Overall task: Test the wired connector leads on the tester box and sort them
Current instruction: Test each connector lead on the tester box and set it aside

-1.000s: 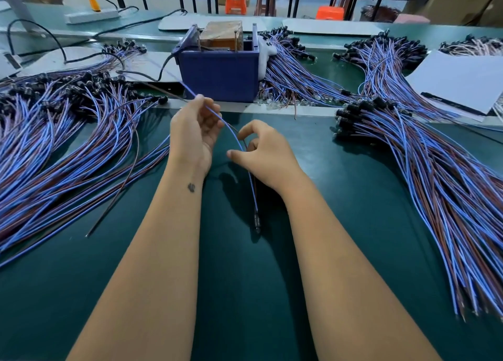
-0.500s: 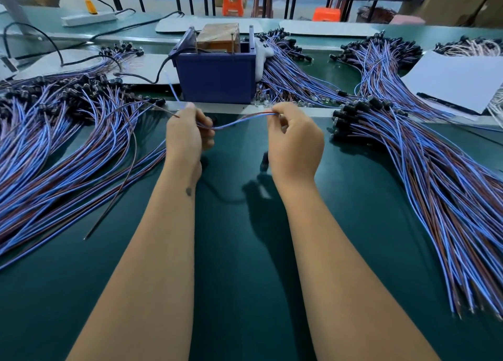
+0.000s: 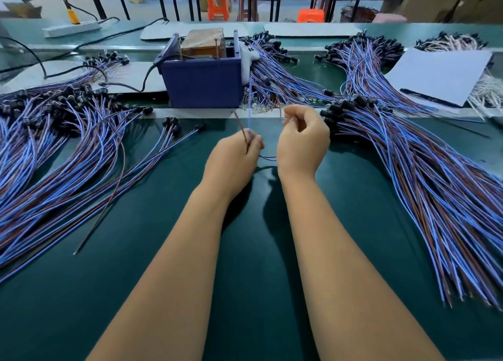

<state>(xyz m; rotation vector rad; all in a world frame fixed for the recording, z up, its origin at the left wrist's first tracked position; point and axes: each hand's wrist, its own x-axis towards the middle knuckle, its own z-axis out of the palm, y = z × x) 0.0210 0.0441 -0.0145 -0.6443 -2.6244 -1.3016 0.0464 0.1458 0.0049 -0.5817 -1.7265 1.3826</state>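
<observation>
My left hand pinches the two free ends of one lead, a blue wire and a brown wire that stick up toward the blue tester box. A short way to the right, my right hand grips the same lead, which loops between the hands just above the green mat. The lead's connector end is hidden in my right hand. The tester box holds a brown block with upright metal pins. Big piles of blue and brown leads lie on the left and on the right.
A further lead pile lies behind the box on the right. A white sheet covers the far right. One loose brown wire lies left of my arm. A power strip and black cables sit at the back left.
Both hands have moved right and closer together. The lead, stretched level between them half a second ago, now hangs in a loop with its free ends pointing up at the box.
</observation>
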